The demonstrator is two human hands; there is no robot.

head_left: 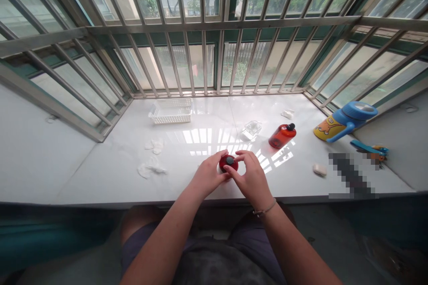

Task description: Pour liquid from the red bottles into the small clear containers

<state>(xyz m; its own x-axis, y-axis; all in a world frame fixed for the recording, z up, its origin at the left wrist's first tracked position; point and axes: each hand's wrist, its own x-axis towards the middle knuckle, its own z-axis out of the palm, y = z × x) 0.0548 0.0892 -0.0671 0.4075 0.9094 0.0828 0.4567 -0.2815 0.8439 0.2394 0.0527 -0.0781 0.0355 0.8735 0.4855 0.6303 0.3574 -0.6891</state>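
Observation:
A small red bottle [223,164] with a black cap [229,160] stands upright on the white sill, close to its front edge. My left hand [210,170] is wrapped round the bottle's left side. From the right, my right hand [250,171] curves its thumb and forefinger about the top of the same bottle, by the cap; whether the fingertips press on it is hard to tell. Farther back to the right is a second red bottle [280,136] with a black cap. A clear plastic dish [251,130] lies to the left of that one.
A white perforated basket [171,119] sits at the back left. Crumpled white tissues [152,168] lie left of my hands. On the right are a blue-and-yellow cup [341,122], keys [377,152], a pale earbud case [319,169] and a blurred-out dark object [351,176]. Metal bars [220,24] line the window.

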